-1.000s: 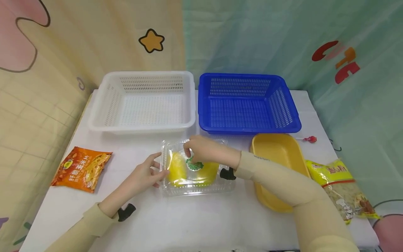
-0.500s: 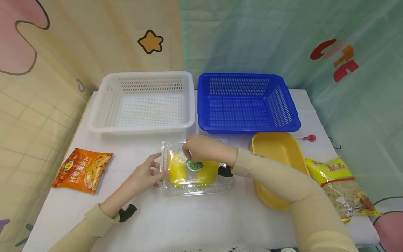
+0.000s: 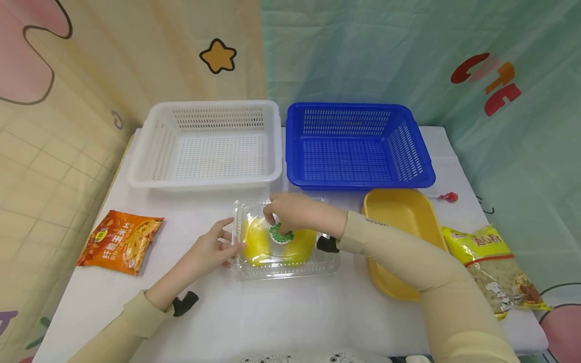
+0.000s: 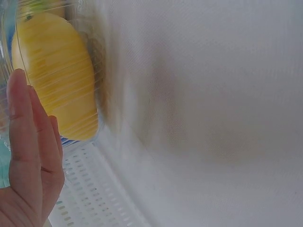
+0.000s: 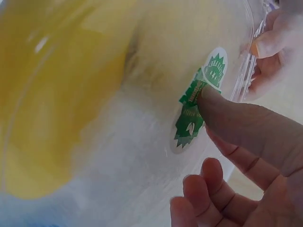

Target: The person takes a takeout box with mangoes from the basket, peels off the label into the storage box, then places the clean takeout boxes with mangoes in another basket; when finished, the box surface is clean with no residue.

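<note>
A clear plastic clamshell box lies on the white table with yellow mangoes inside; one mango shows through the side wall in the left wrist view. My left hand grips the box's left edge, thumb over the rim and fingers along the side. Over the lid, my right hand presses its thumb on a round green-and-white sticker. The other fingers of that hand bend loosely beside the sticker, and the thumb covers part of it.
Behind the box stand a white basket and a blue basket. To the right are a yellow tray, a lollipop and a yellow-topped food bag. An orange snack bag lies at left.
Both hands and the box stay almost in place. The right hand shifts slightly over the lid, and a bit more of the sticker shows than half a second ago.
</note>
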Motion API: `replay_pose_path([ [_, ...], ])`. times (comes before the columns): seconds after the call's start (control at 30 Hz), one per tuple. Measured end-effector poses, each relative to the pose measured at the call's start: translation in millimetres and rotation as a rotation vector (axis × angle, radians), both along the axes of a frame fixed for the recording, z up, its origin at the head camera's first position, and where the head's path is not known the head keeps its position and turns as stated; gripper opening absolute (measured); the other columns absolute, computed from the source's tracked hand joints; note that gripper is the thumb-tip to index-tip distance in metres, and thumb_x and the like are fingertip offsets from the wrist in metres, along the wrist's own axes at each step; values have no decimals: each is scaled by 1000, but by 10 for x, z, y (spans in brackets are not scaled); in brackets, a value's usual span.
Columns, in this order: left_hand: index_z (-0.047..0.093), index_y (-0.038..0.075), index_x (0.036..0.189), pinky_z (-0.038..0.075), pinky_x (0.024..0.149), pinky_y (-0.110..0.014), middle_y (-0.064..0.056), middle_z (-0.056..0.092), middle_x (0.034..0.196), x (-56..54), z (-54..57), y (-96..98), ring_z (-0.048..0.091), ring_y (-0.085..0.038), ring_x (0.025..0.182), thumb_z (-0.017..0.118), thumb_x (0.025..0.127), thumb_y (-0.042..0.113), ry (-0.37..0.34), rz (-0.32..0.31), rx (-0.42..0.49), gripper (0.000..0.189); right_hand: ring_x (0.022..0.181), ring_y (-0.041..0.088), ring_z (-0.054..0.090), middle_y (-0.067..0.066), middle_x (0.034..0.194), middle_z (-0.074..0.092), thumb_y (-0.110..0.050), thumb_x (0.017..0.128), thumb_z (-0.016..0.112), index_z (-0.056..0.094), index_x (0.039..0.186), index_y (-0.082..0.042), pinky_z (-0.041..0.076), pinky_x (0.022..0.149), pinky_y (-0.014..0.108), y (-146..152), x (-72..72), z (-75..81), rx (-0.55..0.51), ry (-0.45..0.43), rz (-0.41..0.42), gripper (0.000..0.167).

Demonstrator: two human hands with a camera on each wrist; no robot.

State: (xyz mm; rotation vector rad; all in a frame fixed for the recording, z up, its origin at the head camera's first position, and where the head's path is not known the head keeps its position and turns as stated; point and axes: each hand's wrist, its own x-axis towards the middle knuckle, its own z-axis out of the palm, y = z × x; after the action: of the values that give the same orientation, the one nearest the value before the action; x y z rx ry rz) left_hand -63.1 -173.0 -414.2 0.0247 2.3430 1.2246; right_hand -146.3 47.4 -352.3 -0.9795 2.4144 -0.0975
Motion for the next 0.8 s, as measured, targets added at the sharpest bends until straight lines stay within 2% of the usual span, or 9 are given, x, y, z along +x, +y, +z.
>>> replay_pose_path([
  [0.3, 22, 4, 154, 60, 68, -32, -24, 58, 124, 2, 13, 6, 66, -15, 66, 69, 92, 30, 1, -1, -9, 82, 81, 17, 54, 1, 97, 57, -8, 78, 78, 63, 83, -21, 47, 66, 23, -25, -26, 1, -13, -13, 20, 20],
  [0.53, 22, 4, 154, 60, 67, -33, -24, 58, 123, 3, 6, 25, 66, -15, 65, 70, 92, 29, -2, 0, 0, 82, 83, 16, 56, 0, 94, 59, -15, 87, 73, 62, 77, -20, 48, 71, 25, 10, -56, 8, -51, -2, 39, 16],
  [0.67, 22, 3, 154, 60, 67, -32, -24, 58, 123, 3, 10, 30, 66, -15, 65, 69, 92, 29, 3, -4, -7, 82, 82, 15, 54, 0, 91, 57, -17, 88, 71, 62, 79, -19, 45, 71, 25, 93, -97, 70, -96, -52, 39, 13],
  [0.8, 21, 4, 154, 60, 68, -32, -23, 57, 124, 19, 10, 23, 67, -16, 66, 69, 92, 30, 4, -4, -5, 83, 77, 14, 50, -1, 82, 55, -16, 88, 69, 62, 79, -16, 42, 68, 23, 302, -145, 177, -213, -123, 24, 11],
])
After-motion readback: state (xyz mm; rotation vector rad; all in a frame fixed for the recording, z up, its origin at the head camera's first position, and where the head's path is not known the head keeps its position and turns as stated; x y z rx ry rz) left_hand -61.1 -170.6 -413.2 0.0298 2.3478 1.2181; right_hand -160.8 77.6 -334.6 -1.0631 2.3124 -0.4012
